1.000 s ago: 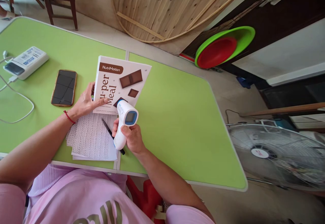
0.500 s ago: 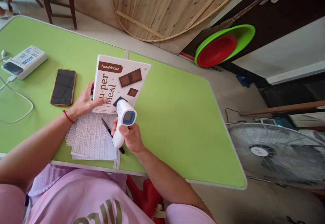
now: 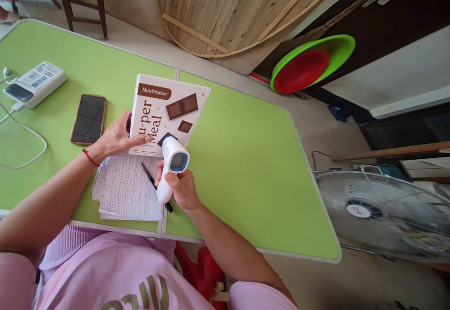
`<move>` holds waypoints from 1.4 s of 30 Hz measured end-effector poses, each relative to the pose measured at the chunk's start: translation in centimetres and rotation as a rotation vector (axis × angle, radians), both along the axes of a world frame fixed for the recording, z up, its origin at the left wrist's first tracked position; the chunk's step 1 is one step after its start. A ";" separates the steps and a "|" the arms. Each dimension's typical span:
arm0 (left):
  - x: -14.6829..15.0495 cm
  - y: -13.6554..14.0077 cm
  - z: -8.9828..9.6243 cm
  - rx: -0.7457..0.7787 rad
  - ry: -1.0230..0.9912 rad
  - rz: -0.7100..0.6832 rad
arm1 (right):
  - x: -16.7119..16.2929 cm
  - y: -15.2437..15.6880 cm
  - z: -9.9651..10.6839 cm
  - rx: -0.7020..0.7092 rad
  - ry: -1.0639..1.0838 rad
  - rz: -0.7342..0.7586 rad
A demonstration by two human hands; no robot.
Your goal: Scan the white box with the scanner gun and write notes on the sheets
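My left hand point(image 3: 117, 134) grips a white box point(image 3: 160, 113) printed "NutriMotion" with chocolate pieces, its thumb across the lower front face. The box is held up at a tilt above the table. Wrapped round the handle of a white and blue infrared thermometer point(image 3: 170, 160) is my right hand point(image 3: 181, 186). The thermometer's nose points at the lower part of the box front and overlaps it in view, so I cannot tell if they touch. Its small screen faces me and looks dark grey. Under both hands lie handwritten sheets of paper point(image 3: 128, 188) and a black pen point(image 3: 148, 174).
On the green table point(image 3: 246, 174), a phone point(image 3: 88, 119) lies left of my left hand. Farther left is a white power bank point(image 3: 37, 85) with cables. Beyond the table are a fan point(image 3: 372, 211), green and red basins point(image 3: 302, 69), a round wooden board point(image 3: 225, 10) and a chair point(image 3: 82, 1).
Almost nothing differs. The whole view has shifted very slightly; both hands keep their hold on the box and the thermometer.
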State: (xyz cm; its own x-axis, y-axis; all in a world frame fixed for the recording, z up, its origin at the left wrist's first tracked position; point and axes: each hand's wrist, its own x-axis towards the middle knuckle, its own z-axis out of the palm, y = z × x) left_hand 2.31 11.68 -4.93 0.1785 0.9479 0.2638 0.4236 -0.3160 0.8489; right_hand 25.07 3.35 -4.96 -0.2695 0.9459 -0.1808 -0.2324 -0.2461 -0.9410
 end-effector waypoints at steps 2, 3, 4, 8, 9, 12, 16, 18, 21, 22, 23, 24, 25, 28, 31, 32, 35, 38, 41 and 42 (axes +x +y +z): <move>0.0 -0.1 0.5 -0.025 0.042 0.029 | 0.0 0.0 -0.1 0.000 -0.003 -0.001; 0.0 -0.2 0.7 -0.039 0.052 0.038 | 0.0 0.0 -0.1 0.000 -0.007 0.001; 0.1 -0.3 1.0 -0.053 0.053 0.041 | 0.0 0.1 -0.1 0.001 -0.014 0.002; 0.2 -0.4 1.8 -0.114 -0.009 0.016 | 0.1 0.2 -0.2 0.004 -0.035 0.011; 0.2 -0.4 1.9 -0.128 -0.036 0.008 | 0.2 0.2 -0.2 0.006 -0.036 0.011; 0.1 -0.3 1.8 -0.185 -0.116 0.029 | 0.2 0.2 -0.2 0.011 -0.031 0.013; 0.3 -0.2 1.5 -0.235 -0.197 0.060 | 0.2 0.1 -0.3 0.030 -0.019 0.012; 0.4 -0.3 1.4 -0.219 -0.232 0.039 | 0.1 0.1 -0.3 0.048 -0.010 0.016; 0.5 -0.4 1.3 -0.136 -0.286 -0.004 | 0.1 0.0 -0.3 0.075 -0.015 0.013; 0.5 -0.4 1.2 -0.104 -0.299 -0.024 | 0.1 0.0 -0.4 0.085 -0.028 0.007; 0.6 -0.3 1.1 -0.070 -0.309 -0.042 | 0.2 0.1 -0.5 0.100 -0.047 -0.001; 0.6 -0.3 1.0 -0.034 -0.311 -0.054 | 0.3 0.1 -0.6 0.126 -0.072 -0.015; 0.6 -0.2 0.9 0.007 -0.306 -0.055 | 0.4 0.2 -0.7 0.163 -0.105 -0.035; 0.4 0.2 0.1 0.150 -0.240 0.001 | 1.1 0.9 -1.2 0.300 -0.238 -0.116; -0.2 0.7 -0.8 0.245 -0.131 0.091 | 2.3 2.2 -1.8 0.393 -0.414 -0.196; -0.5 0.9 -1.1 0.258 -0.091 0.119 | 2.8 2.8 -2.0 0.423 -0.479 -0.231; -1.3 1.6 -1.8 0.267 0.019 0.189 | 4.6 4.4 -2.6 0.550 -0.688 -0.343; -1.6 2.1 -2.4 0.248 0.064 0.194 | 6.3 5.6 -2.9 0.682 -0.966 -0.375; -1.5 2.3 -2.9 0.251 0.047 0.184 | 7.1 6.0 -3.0 0.765 -1.240 -0.378; -1.4 2.3 -3.0 0.268 0.039 0.206 | 7.2 6.1 -3.0 0.775 -1.307 -0.375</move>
State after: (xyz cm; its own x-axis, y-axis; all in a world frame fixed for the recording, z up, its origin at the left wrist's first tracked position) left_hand 0.92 14.00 -7.91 0.0052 0.8632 0.5048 0.5321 -0.4298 0.7295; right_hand 32.23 9.42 -7.94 -0.0574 0.8902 0.4519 0.8812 0.2580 -0.3962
